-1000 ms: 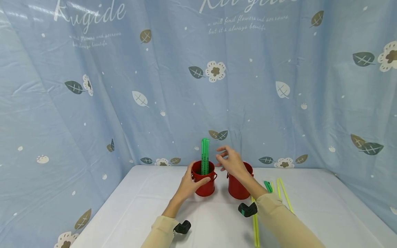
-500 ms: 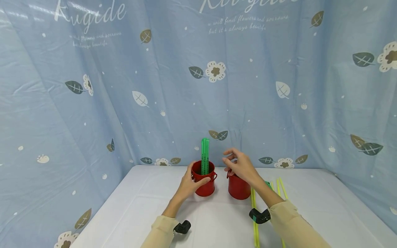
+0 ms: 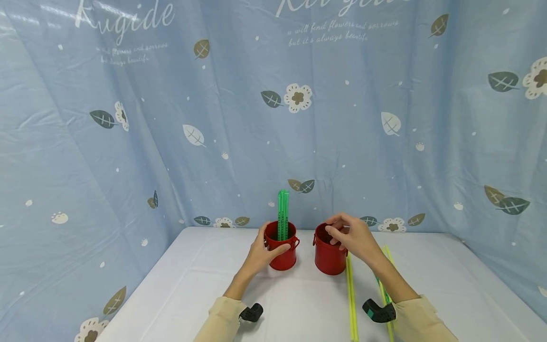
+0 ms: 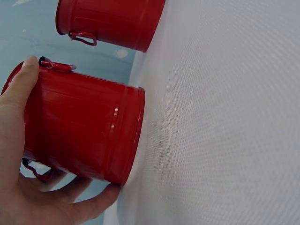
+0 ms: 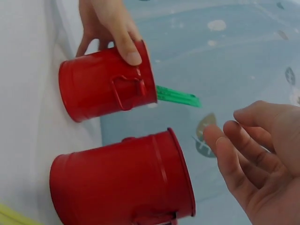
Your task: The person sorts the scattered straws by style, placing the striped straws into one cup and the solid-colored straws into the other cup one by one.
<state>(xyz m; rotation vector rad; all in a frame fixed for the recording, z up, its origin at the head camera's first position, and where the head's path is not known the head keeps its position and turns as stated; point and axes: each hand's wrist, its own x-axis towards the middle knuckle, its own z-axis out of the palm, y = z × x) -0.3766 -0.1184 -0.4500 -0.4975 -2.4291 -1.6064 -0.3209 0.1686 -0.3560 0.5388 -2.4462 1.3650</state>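
Note:
My left hand (image 3: 259, 255) grips the left red bucket (image 3: 283, 260), thumb near the rim and fingers round the far side. The left wrist view shows the same bucket (image 4: 84, 126) upright on the table, its small handle loops at the rim. Slim green sticks (image 3: 283, 214) with dark print stand in it. My right hand (image 3: 353, 236) hovers at the rim of the second red bucket (image 3: 330, 259), fingers loosely bent. From the right wrist view, nothing is between those fingers (image 5: 227, 159), which are apart from that bucket (image 5: 117, 176).
Long yellow sticks (image 3: 351, 304) lie on the white tablecloth (image 3: 205, 285) just right of the second bucket. Further right, more yellow sticks (image 3: 390, 256) and something green (image 3: 387, 297) are partly hidden by my right forearm. A blue patterned curtain (image 3: 239, 118) hangs behind.
My right hand has moved right and slightly down, from between the buckets to the second bucket's rim. That bucket's opening shows more now. My left hand and its bucket stay put.

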